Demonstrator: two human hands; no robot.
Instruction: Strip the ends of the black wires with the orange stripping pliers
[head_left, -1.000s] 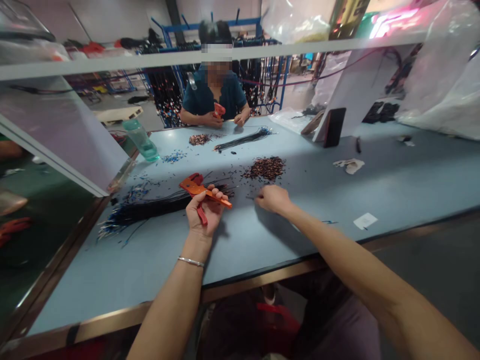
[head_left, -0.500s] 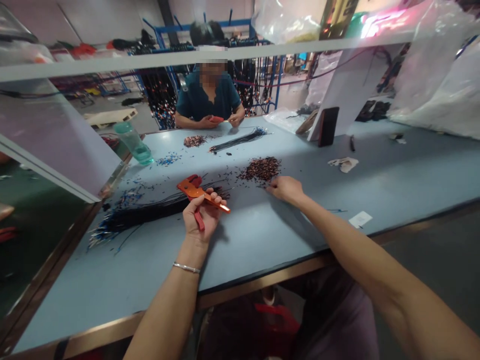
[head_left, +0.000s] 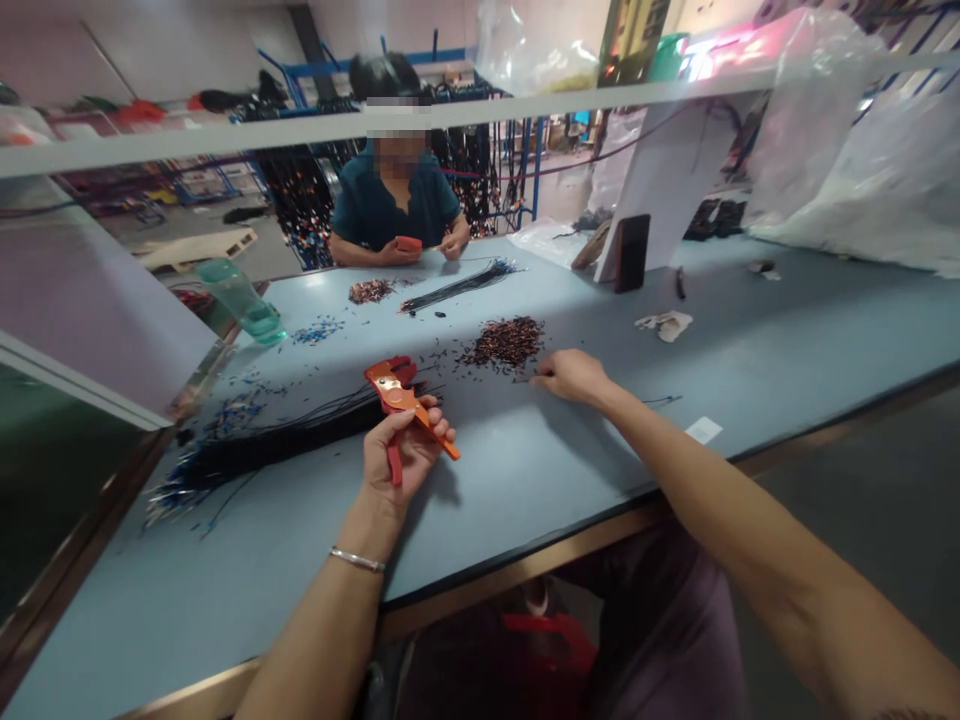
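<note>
My left hand is wrapped around the handles of orange and red wire strippers, held above the table with their red jaws pointing away from me. Beneath and to the left lies a thick bundle of black wires with blue and bare ends. My right hand rests low over the table, its thumb and fingers pinched together. A thin dark sliver shows by those fingertips, too small to name. Just beyond them is a heap of small black and copper-coloured bits.
Across the table, a person holds a red tool. Small blue bits, a tilted green bottle, and a thinner wire bundle lie ahead. On the right are a phone, crumpled white paper and a white card.
The whole view has shifted slightly. My left hand has turned the wire strippers so their head tips further upward. My right hand stays pinched beside the heap.
</note>
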